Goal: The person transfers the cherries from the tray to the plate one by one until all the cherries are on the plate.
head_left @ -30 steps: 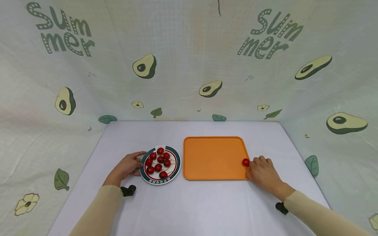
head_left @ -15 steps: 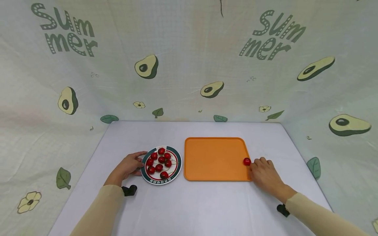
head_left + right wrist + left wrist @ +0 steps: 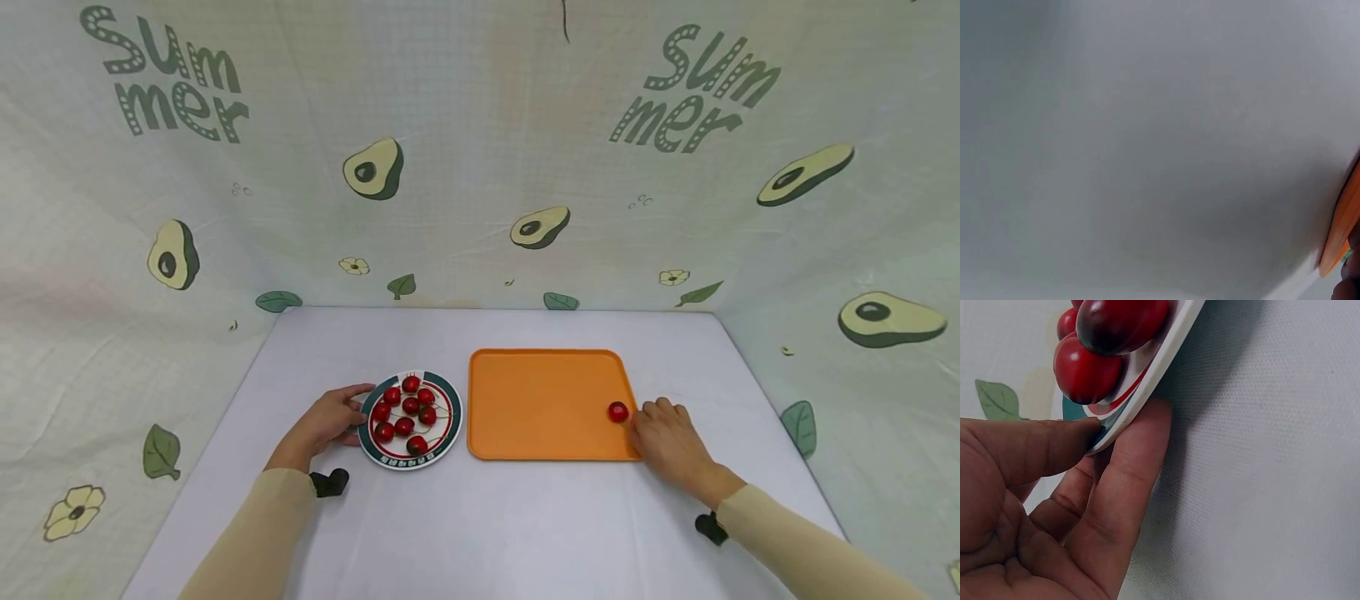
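In the head view, my left hand (image 3: 322, 427) pinches the left rim of a round plate (image 3: 453, 429) with a green and red border. The left wrist view has the thumb over the rim and fingers beneath. Several red cherries (image 3: 404, 427) with thin stems lie on the plate. To its right is an orange tray (image 3: 540, 404). My right hand (image 3: 670, 442) grips the tray's right edge, its fingers curled; the underside of the grip is hidden. A single cherry (image 3: 618, 412) sits inside the tray near that edge, just left of the fingers.
Plate and tray stand side by side on a white-covered table (image 3: 487, 533), a narrow gap between them. A printed cloth (image 3: 450, 100) with avocados and leaves hangs behind and at both sides.
The lone cherry has shifted a little left in the tray, away from my right fingers. Both hands keep their places; the whole head view has drifted slightly.
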The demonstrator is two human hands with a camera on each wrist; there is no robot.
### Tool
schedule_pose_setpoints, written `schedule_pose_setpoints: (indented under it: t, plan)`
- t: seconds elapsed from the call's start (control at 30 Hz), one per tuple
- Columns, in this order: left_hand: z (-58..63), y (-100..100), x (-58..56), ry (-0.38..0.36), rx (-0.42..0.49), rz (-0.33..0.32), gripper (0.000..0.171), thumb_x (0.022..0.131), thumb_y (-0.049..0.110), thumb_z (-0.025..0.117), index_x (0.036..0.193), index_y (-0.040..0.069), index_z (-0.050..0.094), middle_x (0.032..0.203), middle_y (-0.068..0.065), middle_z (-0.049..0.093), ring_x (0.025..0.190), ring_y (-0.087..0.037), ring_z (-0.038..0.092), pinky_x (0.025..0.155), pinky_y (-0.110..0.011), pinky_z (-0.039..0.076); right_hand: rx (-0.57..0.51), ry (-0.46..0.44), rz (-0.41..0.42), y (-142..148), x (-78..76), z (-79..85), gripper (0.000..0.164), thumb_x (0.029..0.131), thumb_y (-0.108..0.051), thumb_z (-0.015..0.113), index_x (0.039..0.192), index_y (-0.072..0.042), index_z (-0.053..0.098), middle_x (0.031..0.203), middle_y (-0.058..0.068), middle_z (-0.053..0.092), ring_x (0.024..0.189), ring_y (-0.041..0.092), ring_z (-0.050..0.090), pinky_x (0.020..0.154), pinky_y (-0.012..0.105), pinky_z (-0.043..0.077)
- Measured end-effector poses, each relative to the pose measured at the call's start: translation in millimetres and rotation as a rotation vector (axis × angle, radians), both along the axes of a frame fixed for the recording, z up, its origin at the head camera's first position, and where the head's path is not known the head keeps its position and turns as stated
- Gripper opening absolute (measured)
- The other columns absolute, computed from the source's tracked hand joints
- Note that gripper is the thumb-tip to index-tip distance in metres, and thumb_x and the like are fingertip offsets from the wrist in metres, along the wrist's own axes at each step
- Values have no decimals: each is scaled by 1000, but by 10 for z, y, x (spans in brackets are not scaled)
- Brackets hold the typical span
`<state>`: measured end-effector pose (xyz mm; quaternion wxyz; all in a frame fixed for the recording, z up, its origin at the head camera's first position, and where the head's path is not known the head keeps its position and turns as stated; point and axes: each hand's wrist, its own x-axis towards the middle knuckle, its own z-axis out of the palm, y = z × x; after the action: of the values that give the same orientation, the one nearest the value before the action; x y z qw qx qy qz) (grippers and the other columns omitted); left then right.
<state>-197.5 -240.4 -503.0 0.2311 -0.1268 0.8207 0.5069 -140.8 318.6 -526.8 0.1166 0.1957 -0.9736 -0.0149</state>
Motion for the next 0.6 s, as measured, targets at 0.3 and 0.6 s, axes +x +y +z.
schedule_pose_setpoints:
  t: [0.3,0.6]
  plan:
    - [-42,-3,-35,2,-15,13,66,98,-2,63,159,17,47,126,-21,54,87,-23,66,71,-31,65,109,25,98,-107,-186,4,21,90,-17,80,83,-5,64,76,3,47,80,27,42,71,38,36]
    - [-49,-26,-46,-2,-8,5,65,99,-2,63,159,16,46,128,-22,53,89,-24,65,72,-32,65,110,77,201,-336,-373,20,23,90,-19,79,82,-6,61,75,3,44,79,26,41,71,36,32]
